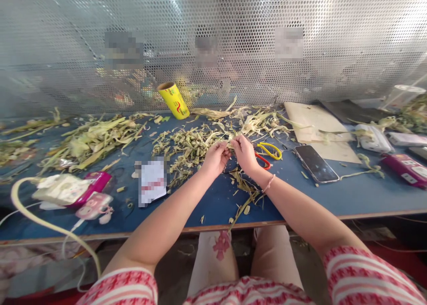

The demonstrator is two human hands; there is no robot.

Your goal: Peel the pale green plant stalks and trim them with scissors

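My left hand and my right hand are close together over the middle of the blue table, fingers pinched. Between them is a bit of pale green plant material, mostly covered by the fingers. Scissors with a yellow handle loop and a red one lie beside my right hand, their blades hidden. Behind and left of my hands spreads a heap of short dried plant pieces. Longer pale dry leaves lie behind my right hand. Loose leaf scraps lie below it.
A yellow tube leans near the perforated metal panel. At left are a leaf pile, a tissue pack and a pale cable. At right lie a phone, cardboard and a purple pack.
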